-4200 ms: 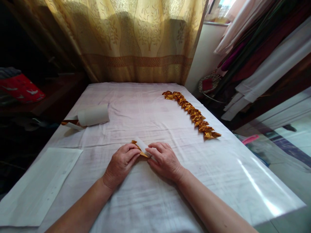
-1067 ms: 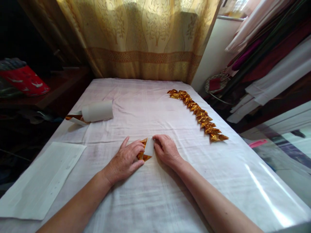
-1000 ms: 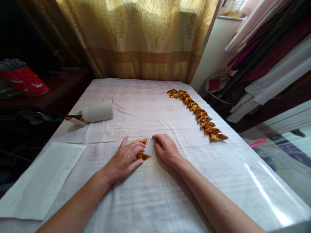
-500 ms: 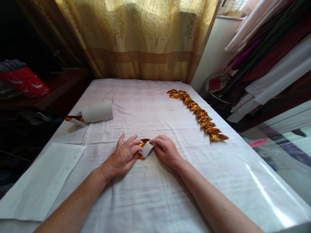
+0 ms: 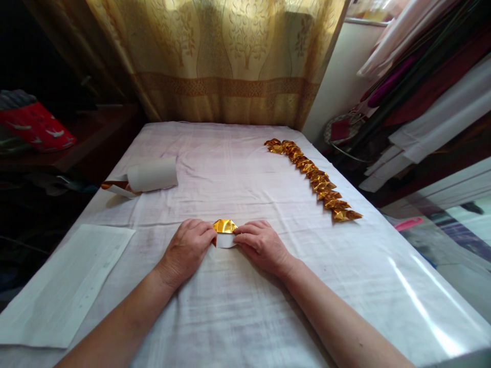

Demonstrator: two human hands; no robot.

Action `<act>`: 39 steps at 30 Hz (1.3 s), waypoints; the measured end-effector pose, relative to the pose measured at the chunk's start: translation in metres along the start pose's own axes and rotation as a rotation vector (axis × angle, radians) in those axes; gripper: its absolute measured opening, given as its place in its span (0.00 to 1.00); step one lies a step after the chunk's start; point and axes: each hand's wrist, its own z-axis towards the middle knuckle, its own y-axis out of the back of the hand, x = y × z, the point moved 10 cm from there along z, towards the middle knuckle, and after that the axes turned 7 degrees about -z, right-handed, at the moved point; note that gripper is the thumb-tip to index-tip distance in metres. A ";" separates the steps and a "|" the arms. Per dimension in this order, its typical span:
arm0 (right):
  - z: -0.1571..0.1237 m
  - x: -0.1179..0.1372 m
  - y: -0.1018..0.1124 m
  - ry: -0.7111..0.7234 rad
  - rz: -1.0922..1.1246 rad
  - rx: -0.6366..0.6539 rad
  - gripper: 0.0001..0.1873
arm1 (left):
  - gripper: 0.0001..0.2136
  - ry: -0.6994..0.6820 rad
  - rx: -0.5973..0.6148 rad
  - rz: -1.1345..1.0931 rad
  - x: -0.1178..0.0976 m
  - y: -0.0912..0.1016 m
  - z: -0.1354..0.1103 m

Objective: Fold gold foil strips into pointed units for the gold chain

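Between my hands is a small piece of gold foil paper [image 5: 225, 226], partly folded, its gold side showing at the far edge and its white side at the near edge. My left hand [image 5: 191, 245] pinches its left end, fingers closed. On the right end, the thumb and fingers of my right hand [image 5: 263, 244] are closed as well. Both hands rest low over the white cloth. Off to the right, a long row of folded gold paper pieces [image 5: 320, 181] runs along the cloth, overlapping one another.
A white sheet covers the table [image 5: 215, 317]. At the left lie a roll of white-backed paper [image 5: 153, 175] and a flat white sheet of paper [image 5: 69, 283]. A gold curtain [image 5: 230, 61] hangs behind; clothes [image 5: 433, 102] hang at the right. A red container [image 5: 36, 125] stands far left.
The foil paper has been turned and shows a gold band along its far edge. My left hand's spread fingers have closed on its left end.
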 end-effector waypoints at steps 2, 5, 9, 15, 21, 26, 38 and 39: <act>-0.001 -0.005 -0.002 -0.028 0.053 0.002 0.06 | 0.07 0.023 0.006 0.014 -0.010 -0.004 -0.003; -0.001 -0.012 -0.002 -0.069 0.132 -0.009 0.07 | 0.08 0.019 -0.008 0.011 -0.025 -0.009 -0.009; 0.000 -0.021 -0.002 -0.111 0.221 -0.013 0.06 | 0.09 0.036 0.014 0.034 -0.031 -0.017 -0.014; 0.001 -0.026 -0.002 -0.137 0.222 -0.025 0.05 | 0.16 0.070 0.085 0.037 -0.033 -0.024 -0.015; 0.004 -0.028 -0.004 -0.204 0.187 -0.023 0.05 | 0.15 0.053 0.068 0.055 -0.037 -0.024 -0.016; 0.006 -0.031 -0.007 -0.250 0.164 -0.002 0.06 | 0.16 0.054 0.068 0.046 -0.037 -0.024 -0.017; 0.005 -0.031 -0.008 -0.199 0.168 -0.023 0.06 | 0.20 0.045 0.089 0.062 -0.036 -0.025 -0.014; 0.005 -0.032 -0.008 -0.205 0.166 -0.025 0.06 | 0.20 0.042 0.087 0.066 -0.036 -0.025 -0.014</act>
